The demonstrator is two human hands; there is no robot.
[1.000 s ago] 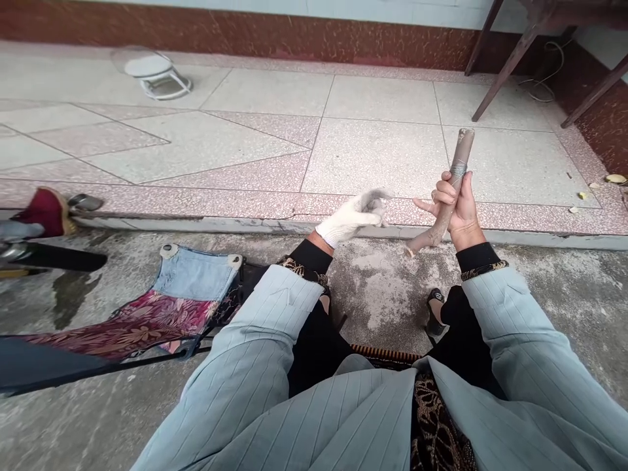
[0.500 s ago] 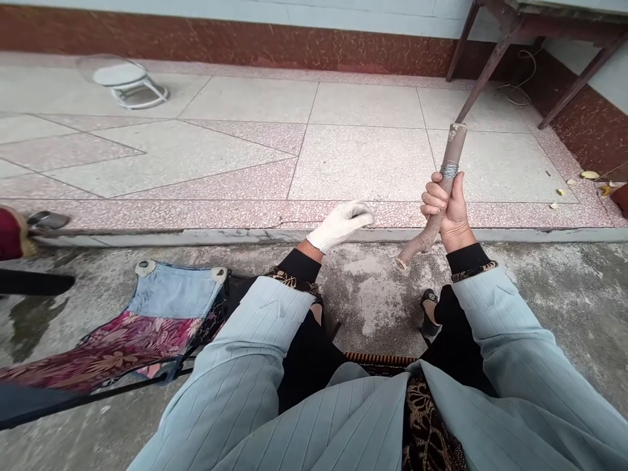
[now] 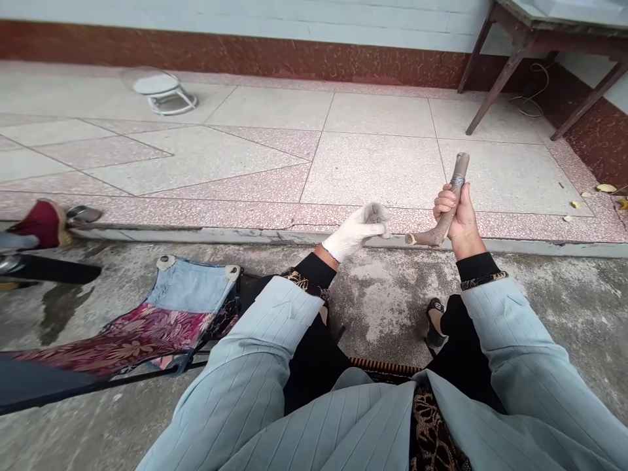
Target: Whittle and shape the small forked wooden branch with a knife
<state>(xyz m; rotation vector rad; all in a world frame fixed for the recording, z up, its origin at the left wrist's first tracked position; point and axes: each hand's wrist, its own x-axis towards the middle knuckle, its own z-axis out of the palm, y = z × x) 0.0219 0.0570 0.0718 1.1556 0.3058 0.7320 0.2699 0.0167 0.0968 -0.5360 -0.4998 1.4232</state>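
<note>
My right hand (image 3: 461,219) is bare and wrapped around a crooked wooden branch (image 3: 462,163), held up over the edge of the step. Thin grey wire (image 3: 458,180) is wound several times round the branch just above my fingers. The branch's lower end bends left toward my other hand. In a white knit glove, my left hand (image 3: 356,232) is closed, thumb and fingers curled together a short way left of the branch. Its fingertips are slightly blurred, and anything thin between them cannot be made out.
A low step (image 3: 235,233) runs across in front of me. At the left stand a folding cloth chair (image 3: 193,288) and another person's red shoe (image 3: 46,222). A white stool (image 3: 161,85) is farther back; a wooden table (image 3: 527,39) stands at the back right.
The branch has turned in my right hand, its bent lower end now pointing more to the left. My gloved left hand has turned and its fingers are raised a little. The view has shifted slightly.
</note>
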